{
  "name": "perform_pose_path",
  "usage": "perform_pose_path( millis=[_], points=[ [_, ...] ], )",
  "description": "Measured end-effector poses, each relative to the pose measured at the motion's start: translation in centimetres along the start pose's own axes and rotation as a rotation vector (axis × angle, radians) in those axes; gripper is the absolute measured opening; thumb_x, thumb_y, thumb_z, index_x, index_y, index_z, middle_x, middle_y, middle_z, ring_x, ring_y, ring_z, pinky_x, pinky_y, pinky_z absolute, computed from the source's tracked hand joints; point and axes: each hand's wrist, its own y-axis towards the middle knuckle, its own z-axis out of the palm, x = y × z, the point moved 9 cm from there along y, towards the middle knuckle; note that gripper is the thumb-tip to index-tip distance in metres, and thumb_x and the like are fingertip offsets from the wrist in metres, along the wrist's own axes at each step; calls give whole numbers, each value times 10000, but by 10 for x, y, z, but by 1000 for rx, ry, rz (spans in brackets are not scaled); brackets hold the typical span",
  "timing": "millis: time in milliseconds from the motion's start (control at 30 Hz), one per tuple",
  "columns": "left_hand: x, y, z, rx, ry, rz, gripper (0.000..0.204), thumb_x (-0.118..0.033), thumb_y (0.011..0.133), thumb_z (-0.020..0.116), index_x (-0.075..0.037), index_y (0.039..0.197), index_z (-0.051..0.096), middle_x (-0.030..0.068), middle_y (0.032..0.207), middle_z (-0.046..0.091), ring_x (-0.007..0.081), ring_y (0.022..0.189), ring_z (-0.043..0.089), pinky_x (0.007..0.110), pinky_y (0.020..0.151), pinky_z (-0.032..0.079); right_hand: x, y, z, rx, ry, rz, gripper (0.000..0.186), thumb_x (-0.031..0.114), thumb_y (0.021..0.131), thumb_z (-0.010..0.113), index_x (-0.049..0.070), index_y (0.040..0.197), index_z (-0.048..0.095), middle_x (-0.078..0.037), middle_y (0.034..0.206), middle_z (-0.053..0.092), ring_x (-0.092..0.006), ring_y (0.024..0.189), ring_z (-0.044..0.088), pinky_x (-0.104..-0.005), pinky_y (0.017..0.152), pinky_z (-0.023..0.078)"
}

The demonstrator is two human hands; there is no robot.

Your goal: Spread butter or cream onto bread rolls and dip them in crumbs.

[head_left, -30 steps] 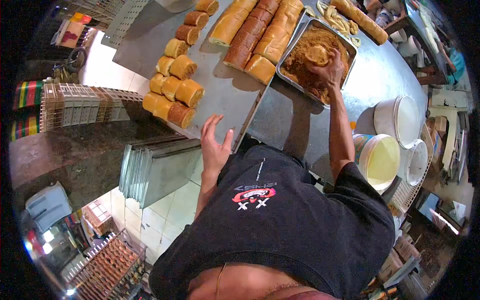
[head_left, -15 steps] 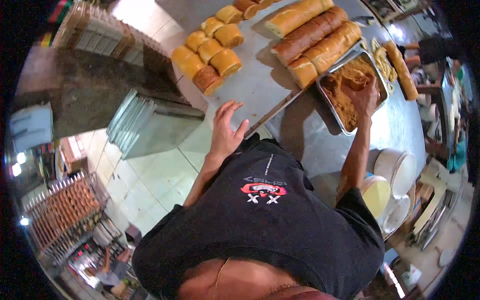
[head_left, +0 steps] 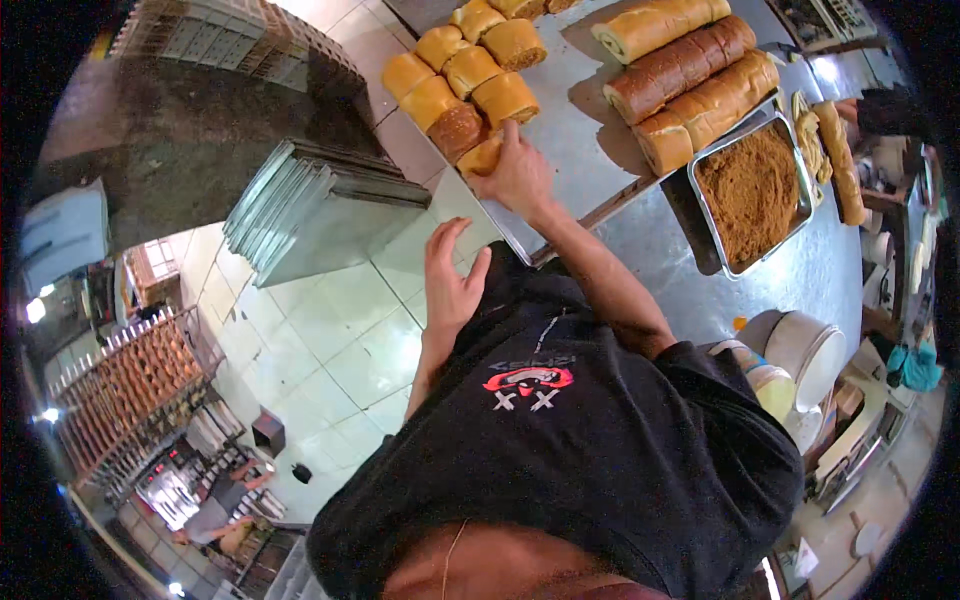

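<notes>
My right hand (head_left: 520, 178) reaches across to the near end of a group of cut bread rolls (head_left: 470, 72). Its fingers are closed round a small golden bread roll (head_left: 481, 155), partly hidden by the hand, at the metal table's left edge. Beside that roll sits a browner, crumb-coated one (head_left: 457, 132). My left hand (head_left: 455, 275) hovers short of the table edge, fingers apart, holding nothing. To the right, a metal tray (head_left: 731, 268) holds brown crumbs (head_left: 752, 190), with neither hand near it.
Long loaves (head_left: 690, 75) lie side by side behind the tray, with a thin loaf (head_left: 840, 165) farther right. White tubs (head_left: 805, 355) stand at the table's right. A stack of metal sheets (head_left: 320, 215) stands left of the table. A person (head_left: 225, 505) is at lower left.
My right hand has left the crumb tray and moved left to the rolls. One more roll now sits at the row's near end, under that hand. My left hand stays spread.
</notes>
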Motion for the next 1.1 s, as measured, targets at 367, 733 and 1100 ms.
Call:
perform_pose_path(
  millis=[367, 733, 1100],
  points=[
    [-90, 86, 106, 327, -49, 463, 481, -175, 851, 698, -24, 1293, 584, 203, 1261, 594, 399, 1201, 534, 477, 1054, 404, -91, -115, -128, -407, 118, 106, 586, 356, 812, 785, 6, 1236, 582, -223, 1206, 653, -401, 1126, 629, -469, 971, 508],
    [-73, 301, 316, 617, 271, 272, 826, -553, 723, 835, 104, 1185, 645, 310, 1111, 697, 372, 1043, 704, 444, 893, 547, -119, -422, -292, -1102, -283, 677, 315, 191, 843, 772, 19, 1090, 678, -175, 1016, 713, -324, 953, 690, -415, 857, 539],
    [-6, 196, 236, 789, 518, 211, 739, -507, 637, 902, 45, 1082, 696, 186, 1007, 734, 312, 957, 688, 411, 892, 524, -319, -505, -296, -377, -415, 675, 220, 213, 792, 764, 14, 872, 715, -242, 793, 671, -444, 788, 659, -511, 739, 530]
  ],
)
